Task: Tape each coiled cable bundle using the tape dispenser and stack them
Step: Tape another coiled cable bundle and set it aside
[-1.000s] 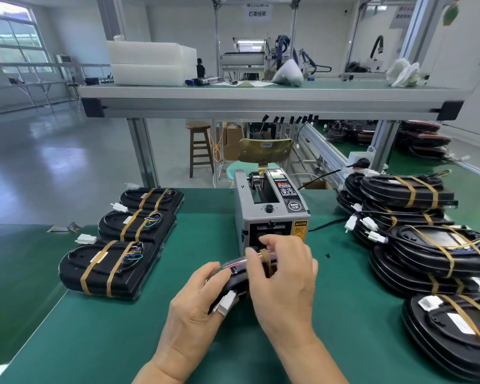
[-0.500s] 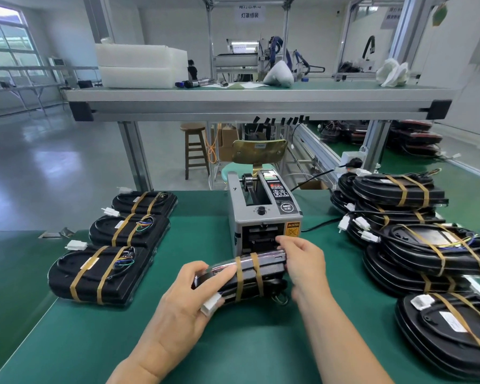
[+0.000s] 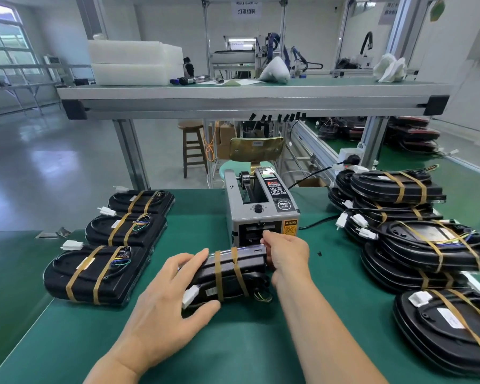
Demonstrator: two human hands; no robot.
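— Where was the cable bundle?

— In the middle of the counter, lying crosswise just in front of the tape dispenser. 2 brown tape bands ran around it, side by side.

— And the left grip?

— It grasped the bundle's left end, with the fingers spread over the top and the thumb pressed to the near side, just beside a white plug.

— The right grip?

— It was at the bundle's right end, with its fingertips up at the dispenser's front slot. I could not tell whether it pinched tape, held the bundle or was released, because the fingers hid the slot.

— What else lay on the counter?

— 3 taped bundles sat in a row along the left edge, each with 2 bands and a white plug poking out to the left. Along the right edge was a pile of bundles, stacked several high and overlapping, with white plugs pointing toward the dispenser. The dispenser stood at the middle of the far edge, and a black cord ran from it toward the right.
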